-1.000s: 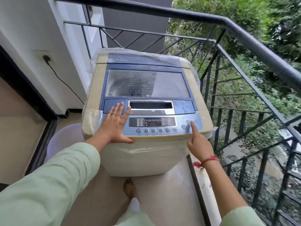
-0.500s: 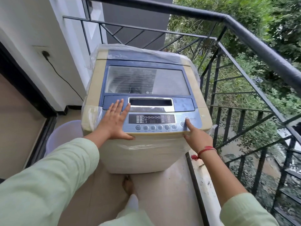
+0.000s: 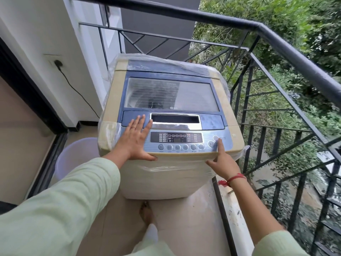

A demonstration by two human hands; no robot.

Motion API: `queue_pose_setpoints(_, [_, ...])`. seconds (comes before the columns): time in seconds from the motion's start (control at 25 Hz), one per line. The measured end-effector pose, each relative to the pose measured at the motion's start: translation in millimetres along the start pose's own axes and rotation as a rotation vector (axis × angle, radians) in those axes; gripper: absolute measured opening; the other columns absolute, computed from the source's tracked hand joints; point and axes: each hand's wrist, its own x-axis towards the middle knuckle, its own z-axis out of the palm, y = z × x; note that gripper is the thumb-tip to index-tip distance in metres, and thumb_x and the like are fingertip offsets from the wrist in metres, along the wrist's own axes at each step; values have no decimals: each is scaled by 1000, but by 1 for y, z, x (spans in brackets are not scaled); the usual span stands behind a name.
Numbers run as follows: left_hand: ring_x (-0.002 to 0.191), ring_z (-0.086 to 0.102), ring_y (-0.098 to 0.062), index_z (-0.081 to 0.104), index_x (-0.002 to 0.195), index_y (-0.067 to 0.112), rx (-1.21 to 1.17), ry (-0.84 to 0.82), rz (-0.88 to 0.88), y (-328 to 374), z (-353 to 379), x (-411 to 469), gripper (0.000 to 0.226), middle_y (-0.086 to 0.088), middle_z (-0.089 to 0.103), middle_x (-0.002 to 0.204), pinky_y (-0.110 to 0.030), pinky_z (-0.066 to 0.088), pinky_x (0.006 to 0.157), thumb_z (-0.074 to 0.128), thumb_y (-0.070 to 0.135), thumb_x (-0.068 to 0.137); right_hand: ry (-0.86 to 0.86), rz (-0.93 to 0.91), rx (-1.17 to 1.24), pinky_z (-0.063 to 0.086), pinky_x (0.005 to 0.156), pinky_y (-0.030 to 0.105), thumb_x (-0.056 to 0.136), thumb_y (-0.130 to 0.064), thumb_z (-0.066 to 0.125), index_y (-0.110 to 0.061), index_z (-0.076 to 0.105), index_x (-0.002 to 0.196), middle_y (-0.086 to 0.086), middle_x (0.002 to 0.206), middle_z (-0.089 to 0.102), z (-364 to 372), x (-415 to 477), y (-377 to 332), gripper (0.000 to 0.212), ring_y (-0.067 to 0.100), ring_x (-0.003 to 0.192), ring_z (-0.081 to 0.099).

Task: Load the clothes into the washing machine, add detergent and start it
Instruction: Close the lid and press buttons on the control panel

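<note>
A beige and blue top-loading washing machine (image 3: 171, 163), wrapped in clear plastic, stands on the balcony with its glass lid (image 3: 171, 95) down. Its control panel (image 3: 184, 139) runs along the front edge with a row of round buttons. My left hand (image 3: 134, 141) lies flat on the panel's left end, fingers spread, holding nothing. My right hand (image 3: 223, 161) has its index finger stretched out onto the round buttons at the panel's right end, the other fingers curled. No clothes or detergent are in view.
A pale bucket (image 3: 73, 157) stands on the floor left of the machine. The machine's cord runs to a wall socket (image 3: 58, 62). A black metal railing (image 3: 276, 111) encloses the balcony on the right and back. A dark door frame (image 3: 33, 100) is at left. My bare foot (image 3: 146, 213) shows below the machine.
My right index finger moved up from the panel's front edge onto the right-end buttons and stays there. My left hand has kept its place on the panel.
</note>
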Motion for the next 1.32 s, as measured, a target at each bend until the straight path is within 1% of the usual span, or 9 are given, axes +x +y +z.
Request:
queue_pose_setpoints(0.12, [143, -19, -29, -19, 147, 18, 9, 1, 3, 0, 1, 1, 138, -16, -20, 155, -42, -8, 118, 40, 95, 50, 162, -45, 203, 50, 60, 36, 89, -27, 60, -16, -8, 150, 2, 71, 64, 20, -30, -20, 92, 22, 66, 61])
queue_pose_setpoints(0.2, [143, -19, -30, -19, 147, 18, 18, -3, 0, 0, 1, 1, 138, -16, -20, 155, -42, -8, 118, 39, 95, 50, 158, -117, 215, 49, 60, 35, 89, -28, 58, -19, -7, 150, 1, 73, 65, 39, -49, -37, 89, 21, 68, 62])
queue_pose_setpoints(0.32, [143, -19, -30, -20, 147, 17, 42, -7, -6, 1, 1, 1, 138, -16, -21, 155, -43, -7, 118, 36, 97, 49, 75, -255, 39, 47, 60, 32, 89, -34, 54, -30, -13, 147, -3, 81, 67, 66, -62, -64, 89, 22, 74, 64])
queue_pose_setpoints(0.4, [143, -19, -29, -19, 147, 17, 36, -9, -7, 1, 1, 1, 137, -16, -21, 155, -42, -8, 118, 33, 96, 48, 33, -337, -91, 48, 61, 33, 90, -36, 51, -34, -17, 146, 0, 88, 67, 77, -61, -80, 88, 25, 77, 64])
queue_pose_setpoints(0.52, [144, -17, -29, -15, 148, 18, 15, 6, 3, 2, 1, 1, 135, -16, -18, 156, -41, -10, 117, 33, 96, 49, 12, -402, -247, 43, 56, 31, 91, -33, 48, -36, -17, 146, 4, 92, 65, 80, -55, -101, 85, 27, 75, 63])
queue_pose_setpoints(0.88, [144, -17, -30, -15, 148, 17, 18, 10, 1, 3, 2, -1, 133, -16, -18, 156, -42, -8, 118, 29, 97, 51, 5, -360, -308, 37, 53, 28, 92, -28, 49, -35, -15, 147, 6, 87, 66, 80, -55, -113, 85, 25, 71, 62])
queue_pose_setpoints(1.0, [144, -15, -30, -13, 149, 17, 22, 12, -1, 4, 2, -1, 133, -16, -17, 156, -43, -6, 118, 35, 95, 53, -68, -343, -252, 36, 56, 29, 91, -32, 51, -37, -13, 147, 6, 93, 67, 72, -53, -117, 85, 27, 79, 63])
queue_pose_setpoints(1.16, [145, -14, -30, -13, 149, 17, 27, 7, -2, 4, 2, -1, 133, -16, -16, 156, -42, -7, 118, 34, 95, 51, -243, -328, -245, 42, 62, 31, 90, -42, 53, -41, -22, 143, 9, 103, 67, 61, -45, -115, 91, 28, 89, 64])
queue_pose_setpoints(1.32, [145, -14, -29, -12, 149, 17, 29, 11, -3, 3, 1, -2, 133, -16, -15, 156, -41, -7, 118, 36, 95, 52, -221, -336, -244, 41, 60, 31, 90, -42, 53, -40, -20, 144, 9, 101, 67, 61, -48, -116, 90, 29, 87, 64])
